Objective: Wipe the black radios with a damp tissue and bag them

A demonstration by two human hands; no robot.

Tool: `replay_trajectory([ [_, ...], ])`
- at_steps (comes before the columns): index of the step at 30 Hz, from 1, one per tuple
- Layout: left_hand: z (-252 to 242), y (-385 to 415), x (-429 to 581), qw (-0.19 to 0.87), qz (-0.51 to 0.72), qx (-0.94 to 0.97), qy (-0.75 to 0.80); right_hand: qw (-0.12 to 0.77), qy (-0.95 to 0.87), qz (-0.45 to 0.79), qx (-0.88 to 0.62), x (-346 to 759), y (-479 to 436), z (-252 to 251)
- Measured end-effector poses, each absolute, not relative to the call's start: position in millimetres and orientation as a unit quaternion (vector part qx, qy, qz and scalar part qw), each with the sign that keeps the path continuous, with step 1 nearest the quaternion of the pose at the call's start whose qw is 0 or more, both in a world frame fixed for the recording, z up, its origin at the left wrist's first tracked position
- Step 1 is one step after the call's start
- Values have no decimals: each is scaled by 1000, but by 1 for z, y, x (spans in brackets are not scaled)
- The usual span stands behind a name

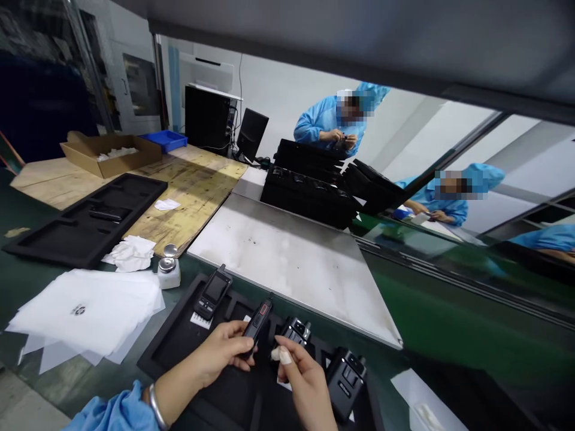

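Observation:
My left hand (220, 353) grips a slim black handheld device (258, 319) with a small red mark near its top, holding it upright over a black moulded tray (171, 353). My right hand (302, 383) is close beside it with fingers pinched, a white tape wrap on one fingertip. What the right fingers hold, if anything, is too small to make out. In the tray stand a black handset with a screen (212, 293) at the left, a black unit (296, 331) in the middle and another black unit (345, 380) at the right.
White sheets (90, 311), a crumpled cloth (130, 252) and a small white bottle (169, 267) lie to the left. A second black tray (85, 221) and a cardboard box (110, 152) rest on a wooden board. A metal plate (291, 263) lies ahead. People in blue coats work beyond stacked black trays (314, 185).

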State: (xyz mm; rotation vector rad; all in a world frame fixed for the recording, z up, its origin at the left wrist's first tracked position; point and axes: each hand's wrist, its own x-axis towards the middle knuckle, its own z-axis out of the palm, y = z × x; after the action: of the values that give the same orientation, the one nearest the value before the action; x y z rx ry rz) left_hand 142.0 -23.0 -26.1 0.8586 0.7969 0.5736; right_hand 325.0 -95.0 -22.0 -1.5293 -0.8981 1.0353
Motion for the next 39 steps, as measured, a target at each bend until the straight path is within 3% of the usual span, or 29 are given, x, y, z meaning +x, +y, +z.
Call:
replay_trajectory([
  [6,-29,-14,155,896,322,162,261,520,-399,448,-608,318,-88,-22],
  [11,-35,-8,159,890,318,67,322,519,-389,442,-620,323,-96,-26],
  [16,-29,-21,146,862,307,114,386,510,-393,390,-658,331,-109,-21],
  [22,-25,-54,113,797,268,304,447,507,-382,319,-703,361,-142,-23],
  [26,-20,-64,130,651,249,556,453,517,-366,284,-720,375,-165,-35],
  [30,-4,-64,187,372,216,789,439,518,-402,217,-723,381,-185,-55],
  [33,5,-59,237,209,134,861,443,517,-433,159,-721,385,-199,-68],
  [36,6,-52,273,128,76,868,474,538,-409,136,-725,388,-209,-75],
  [39,0,-48,280,121,87,860,488,550,-402,152,-716,391,-213,-76],
])
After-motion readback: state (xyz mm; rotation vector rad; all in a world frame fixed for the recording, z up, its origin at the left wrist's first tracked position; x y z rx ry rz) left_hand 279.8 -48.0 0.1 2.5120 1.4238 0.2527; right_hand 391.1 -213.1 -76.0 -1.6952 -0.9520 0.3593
